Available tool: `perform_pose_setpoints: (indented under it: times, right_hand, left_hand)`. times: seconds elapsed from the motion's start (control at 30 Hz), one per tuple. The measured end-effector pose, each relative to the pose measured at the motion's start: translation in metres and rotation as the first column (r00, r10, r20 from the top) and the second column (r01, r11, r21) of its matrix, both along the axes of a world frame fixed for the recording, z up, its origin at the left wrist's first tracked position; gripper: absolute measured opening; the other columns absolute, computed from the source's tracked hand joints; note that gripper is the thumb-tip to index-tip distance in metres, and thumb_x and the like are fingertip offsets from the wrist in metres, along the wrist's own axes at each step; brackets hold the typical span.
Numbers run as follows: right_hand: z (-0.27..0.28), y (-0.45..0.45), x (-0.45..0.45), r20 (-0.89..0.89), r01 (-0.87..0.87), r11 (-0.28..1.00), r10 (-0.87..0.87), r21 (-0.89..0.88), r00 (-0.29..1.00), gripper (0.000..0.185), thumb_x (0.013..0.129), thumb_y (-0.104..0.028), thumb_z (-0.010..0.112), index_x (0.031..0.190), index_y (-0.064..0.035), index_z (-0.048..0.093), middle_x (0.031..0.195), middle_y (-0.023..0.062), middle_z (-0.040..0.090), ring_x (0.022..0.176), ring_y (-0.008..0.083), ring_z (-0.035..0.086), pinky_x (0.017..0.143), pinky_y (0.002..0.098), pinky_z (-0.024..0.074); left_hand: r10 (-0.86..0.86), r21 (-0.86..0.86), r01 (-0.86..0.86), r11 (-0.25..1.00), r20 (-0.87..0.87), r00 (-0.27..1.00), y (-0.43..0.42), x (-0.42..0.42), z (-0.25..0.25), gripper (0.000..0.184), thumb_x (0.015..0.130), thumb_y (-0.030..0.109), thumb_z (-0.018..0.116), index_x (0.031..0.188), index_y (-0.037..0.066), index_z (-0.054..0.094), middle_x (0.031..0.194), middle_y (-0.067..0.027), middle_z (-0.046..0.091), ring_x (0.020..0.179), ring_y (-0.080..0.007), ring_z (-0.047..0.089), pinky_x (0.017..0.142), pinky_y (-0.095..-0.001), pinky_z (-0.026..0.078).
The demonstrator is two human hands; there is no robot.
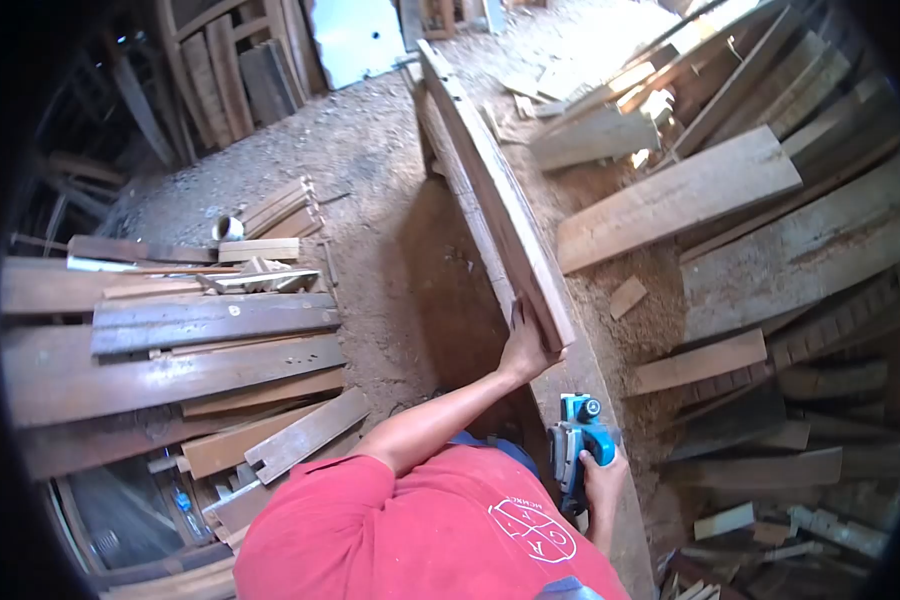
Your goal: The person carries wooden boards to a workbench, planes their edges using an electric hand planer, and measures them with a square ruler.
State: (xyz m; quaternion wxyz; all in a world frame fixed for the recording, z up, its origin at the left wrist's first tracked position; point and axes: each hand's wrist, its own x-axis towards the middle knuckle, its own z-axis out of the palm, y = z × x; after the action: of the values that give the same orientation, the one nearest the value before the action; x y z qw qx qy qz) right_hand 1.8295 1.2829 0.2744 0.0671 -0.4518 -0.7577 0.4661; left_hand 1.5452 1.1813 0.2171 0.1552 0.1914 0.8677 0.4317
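Note:
A long wooden plank [505,215] stands on its edge on a narrow wooden bench [632,545], stretching away from me. My left hand [530,348] is closed around its near end, the fingers over the left face. In my right hand [604,478] is a blue electric hand planer [572,450], gripped by its handle. The planer is tilted on its side, its metal base turned left, at the near part of the bench. It is apart from the plank. Whether the planer touches the bench, I cannot tell.
Stacked boards [220,320] lie to my left, and more planks [680,195] are piled to the right. A small wood offcut [627,297] rests on the dusty floor [370,160] right of the bench. A white cup-like container [228,228] stands beyond the left stack.

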Motion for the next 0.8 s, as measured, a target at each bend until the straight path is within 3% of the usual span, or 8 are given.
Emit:
perform_pose_setpoints:
  times: [0.07,0.1,0.23,0.27,0.3,0.37,0.47,0.8]
  right_hand:
    - [0.000,0.006,-0.006,0.018,-0.071,0.997,0.071,0.026,0.997,0.032,0.079,-0.009,0.086,0.107,0.0031,0.075,0.095,0.0212,0.078,0.090,0.0342,0.076,0.085,0.0450,0.0563]
    - [0.002,0.009,-0.008,0.061,-0.119,0.991,0.116,0.052,0.991,0.032,0.079,-0.010,0.087,0.107,0.0030,0.075,0.095,0.0208,0.078,0.090,0.0341,0.076,0.085,0.0449,0.0564]
    - [0.013,0.018,-0.016,-0.021,-0.191,0.980,0.193,0.053,0.981,0.031,0.081,-0.013,0.087,0.106,0.0020,0.076,0.095,0.0209,0.079,0.087,0.0313,0.077,0.081,0.0435,0.0573]
    - [0.002,0.023,-0.014,-0.093,-0.205,0.974,0.213,0.092,0.973,0.026,0.083,-0.011,0.085,0.105,0.0009,0.077,0.082,0.0089,0.076,0.074,0.0158,0.069,0.071,0.0357,0.0545]
    - [-0.003,0.030,-0.015,-0.104,-0.213,0.971,0.224,0.106,0.969,0.026,0.083,-0.011,0.085,0.105,0.0009,0.077,0.082,0.0089,0.076,0.074,0.0158,0.069,0.071,0.0357,0.0545]
    - [-0.007,0.042,-0.015,-0.036,-0.238,0.971,0.239,0.026,0.970,0.029,0.083,-0.016,0.087,0.104,0.0013,0.077,0.090,0.0185,0.079,0.082,0.0281,0.077,0.077,0.0427,0.0573]
    - [-0.004,0.049,-0.019,-0.092,-0.264,0.964,0.263,0.001,0.960,0.031,0.084,-0.020,0.087,0.105,0.0012,0.077,0.087,0.0174,0.078,0.079,0.0249,0.076,0.076,0.0415,0.0568]
    - [0.018,0.063,-0.022,-0.103,-0.287,0.958,0.284,-0.020,0.953,0.033,0.088,-0.024,0.084,0.111,-0.0001,0.077,0.092,0.0172,0.079,0.083,0.0239,0.075,0.079,0.0402,0.0561]
  left_hand:
    - [0.088,0.131,-0.044,0.990,-0.350,0.933,-0.009,-0.029,0.063,0.139,0.070,0.054,0.094,0.157,-0.019,0.015,0.160,-0.0444,0.026,0.151,-0.0559,0.029,0.127,-0.0505,0.032]
    - [0.174,0.186,-0.082,0.979,-0.562,0.808,-0.014,-0.043,0.093,0.135,0.069,0.058,0.094,0.155,-0.020,0.025,0.156,-0.0448,0.035,0.148,-0.0552,0.037,0.125,-0.0501,0.034]
    - [0.252,0.308,-0.131,0.942,-0.398,0.882,-0.047,-0.092,0.247,0.122,0.065,0.074,0.089,0.139,-0.017,0.055,0.132,-0.0330,0.067,0.121,-0.0438,0.068,0.107,-0.0444,0.054]
    - [0.268,0.318,-0.139,0.938,-0.409,0.872,-0.050,-0.105,0.257,0.122,0.065,0.074,0.089,0.139,-0.017,0.055,0.132,-0.0330,0.067,0.121,-0.0438,0.068,0.107,-0.0444,0.054]
    - [0.261,0.321,-0.136,0.937,-0.386,0.885,-0.051,-0.116,0.267,0.121,0.065,0.076,0.087,0.138,-0.016,0.058,0.127,-0.0318,0.069,0.119,-0.0425,0.070,0.105,-0.0439,0.055]
    - [0.265,0.331,-0.143,0.933,-0.360,0.894,-0.050,-0.123,0.277,0.120,0.065,0.079,0.085,0.136,-0.015,0.060,0.123,-0.0306,0.072,0.116,-0.0412,0.071,0.102,-0.0435,0.056]
    - [0.272,0.237,-0.189,0.953,-0.396,0.877,-0.051,-0.127,0.283,0.124,0.062,0.082,0.085,0.139,-0.012,0.061,0.122,-0.0289,0.074,0.118,-0.0362,0.072,0.102,-0.0403,0.055]
    - [0.227,0.293,-0.139,0.946,-0.291,0.930,-0.073,-0.118,0.268,0.134,0.062,0.081,0.085,0.146,-0.017,0.052,0.135,-0.0290,0.068,0.125,-0.0325,0.069,0.107,-0.0384,0.052]
